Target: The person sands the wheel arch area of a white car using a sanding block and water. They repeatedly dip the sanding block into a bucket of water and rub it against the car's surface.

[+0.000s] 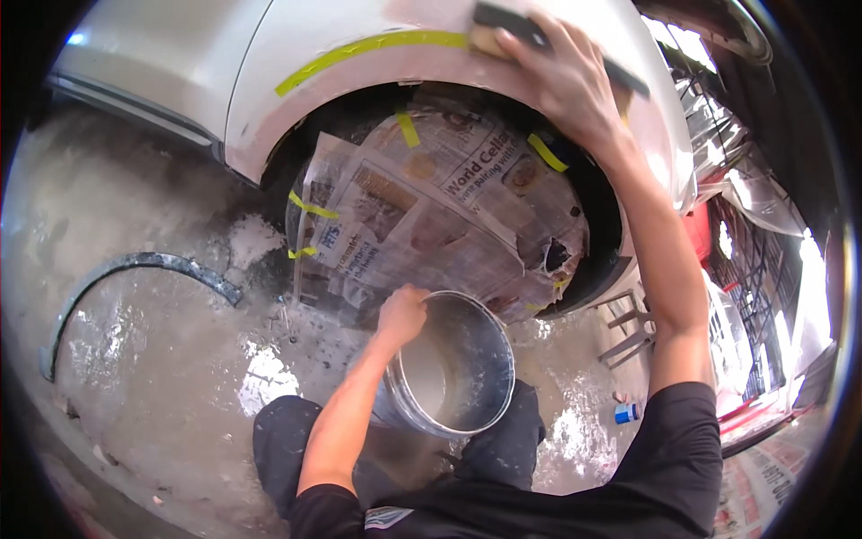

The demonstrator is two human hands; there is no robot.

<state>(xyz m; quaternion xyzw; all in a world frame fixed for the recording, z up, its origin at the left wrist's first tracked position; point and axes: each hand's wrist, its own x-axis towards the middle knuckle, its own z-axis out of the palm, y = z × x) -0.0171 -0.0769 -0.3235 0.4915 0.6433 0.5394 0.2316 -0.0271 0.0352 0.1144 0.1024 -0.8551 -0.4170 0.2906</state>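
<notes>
My right hand (570,85) is closed around a long dark sanding block (507,20), which lies against the white car fender (328,27) above the wheel arch. A strip of yellow-green tape (373,45) runs along the fender, its right end meeting the block. Low in front of the wheel, my left hand (404,313) grips the rim of a metal bucket (480,364) between my knees. Cloudy, pale liquid shows at the bottom of the bucket, which tilts slightly. Newspaper (391,202) covers the wheel, held with several bits of yellow-green tape and torn at the lower right.
On the wet, stained floor (153,359) at the left lies a curved dark trim strip (148,260). A small blue can (626,413) sits right of my knees, near a low stool (628,332). Plastic sheeting and red parts stand at the far right.
</notes>
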